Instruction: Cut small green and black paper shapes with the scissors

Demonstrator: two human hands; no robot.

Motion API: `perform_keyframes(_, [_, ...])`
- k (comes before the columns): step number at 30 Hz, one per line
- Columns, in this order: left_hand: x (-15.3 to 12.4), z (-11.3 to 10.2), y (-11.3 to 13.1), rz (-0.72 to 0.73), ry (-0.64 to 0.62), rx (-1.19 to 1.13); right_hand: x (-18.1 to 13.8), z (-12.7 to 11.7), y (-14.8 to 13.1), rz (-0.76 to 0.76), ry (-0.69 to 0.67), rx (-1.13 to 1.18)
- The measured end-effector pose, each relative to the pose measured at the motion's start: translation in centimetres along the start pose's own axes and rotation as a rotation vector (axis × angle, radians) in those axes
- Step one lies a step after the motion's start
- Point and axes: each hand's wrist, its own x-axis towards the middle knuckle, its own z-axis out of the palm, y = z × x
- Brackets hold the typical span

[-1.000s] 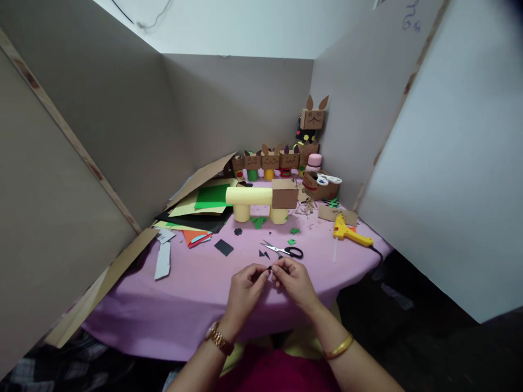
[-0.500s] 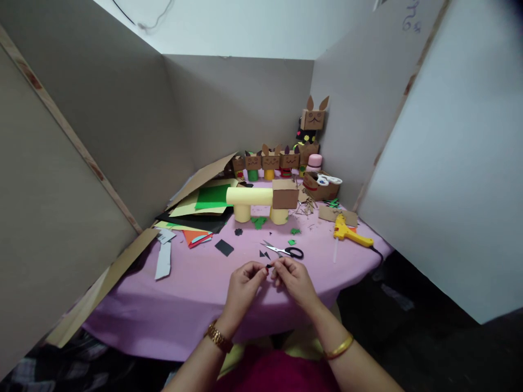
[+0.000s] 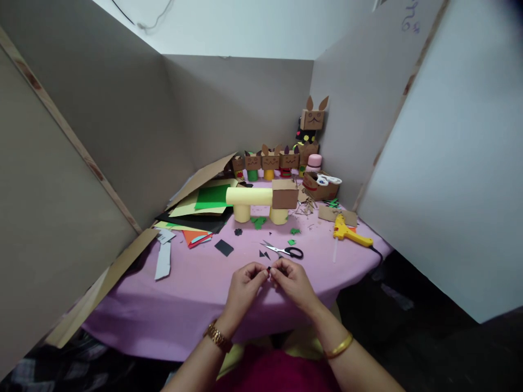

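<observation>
Close to the table's front edge, my left hand [image 3: 247, 279] and my right hand [image 3: 291, 277] meet fingertip to fingertip. Between them is pinched a tiny black paper piece [image 3: 268, 269], mostly hidden by the fingers. Just beyond lie small black paper scraps [image 3: 265, 254] and black-handled scissors [image 3: 286, 251] with the blades apart. Farther back stands a figure with a pale yellow paper-tube body [image 3: 250, 196], tube legs and a brown cardboard box head [image 3: 285, 195]. A black paper rectangle [image 3: 224, 247] and a black flower cutout [image 3: 238, 232] lie to the left.
A yellow glue gun [image 3: 352, 233] with its cord is at the right. Coloured sheets [image 3: 204, 204] and cardboard [image 3: 204, 175] pile up at the left. Several box-headed figures [image 3: 270, 161] stand behind, beside a cardboard box [image 3: 322, 187] with white-handled scissors. Panels enclose three sides.
The fingertips of both hands have drawn closer together around the black paper piece, which shows less now. Everything on the table stays where it was.
</observation>
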Motion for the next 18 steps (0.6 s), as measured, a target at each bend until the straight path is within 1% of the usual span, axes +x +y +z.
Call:
perform_keyframes(7, [0.08,0.07,-0.21,0.048,-0.036,0.037,-0.02,0.1,-0.23,-0.002,0.008,-0.031])
perform_keyframes(18, [-0.04,0.06,0.23,0.073,-0.015,0.108,-0.15,0.13,-0.91,-0.019,-0.038,-0.012])
